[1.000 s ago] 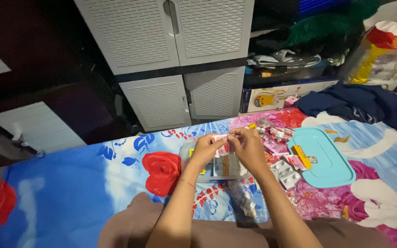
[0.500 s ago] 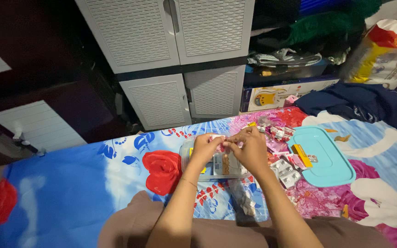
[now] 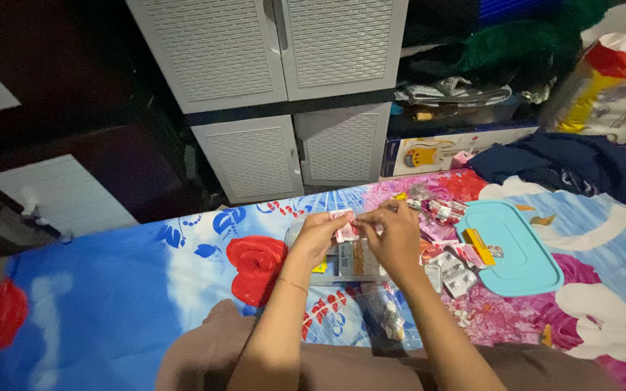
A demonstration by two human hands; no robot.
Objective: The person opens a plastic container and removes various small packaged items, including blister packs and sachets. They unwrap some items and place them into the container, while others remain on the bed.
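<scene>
Hands meet above the flowered bedsheet (image 3: 110, 304), near its far edge and about midway along it. The left hand (image 3: 318, 235) and the right hand (image 3: 394, 237) both pinch one small red-and-white sachet (image 3: 345, 226) between thumb and fingertips, one hand at each end, so both are closed on it in a fine grip. The sachet is held in the air just over a clear plastic box (image 3: 349, 262) that lies on the sheet; its long axis runs roughly left to right, across the person's view, with its far-left corner tipped a little upward. Its printed face is too small to make out. To the right of the box lie silver blister strips (image 3: 452, 271) and more red sachets (image 3: 443, 211), and beyond them a turquoise lid (image 3: 516, 250) sits toward the right edge of the sheet with a small yellow packet (image 3: 477, 246) on it. A clear bag (image 3: 384, 315) lies at the near edge, by the person's lap. Compared with a second ago, the sachet has risen slightly and sits a little more to the left, the hands remaining joined on it; the items around them have not shifted.
</scene>
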